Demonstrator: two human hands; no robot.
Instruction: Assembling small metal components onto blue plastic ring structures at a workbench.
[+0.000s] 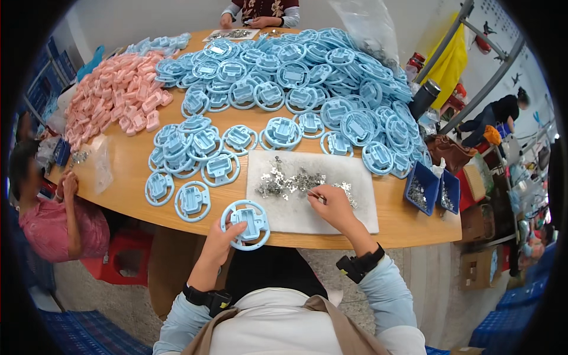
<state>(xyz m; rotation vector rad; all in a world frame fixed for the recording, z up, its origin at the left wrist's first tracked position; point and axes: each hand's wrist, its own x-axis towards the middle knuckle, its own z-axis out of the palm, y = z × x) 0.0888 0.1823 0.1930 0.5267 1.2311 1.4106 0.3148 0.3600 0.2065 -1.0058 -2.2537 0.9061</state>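
Note:
My left hand grips a light blue plastic wheel-shaped part, thumb on its front, at the table's near edge. The part has a round rim and a boxy recessed middle. My right hand is pinched over a white board, fingertips at a scatter of small silver metal pieces. Whatever sits in that pinch is too small to make out. Several like blue parts lie left of the board, and a large heap of them rises behind it.
Pink plastic parts are heaped at the far left of the wooden table. Blue bins with small metal pieces stand at the right edge, near a dark flask. Co-workers sit at the left and far side.

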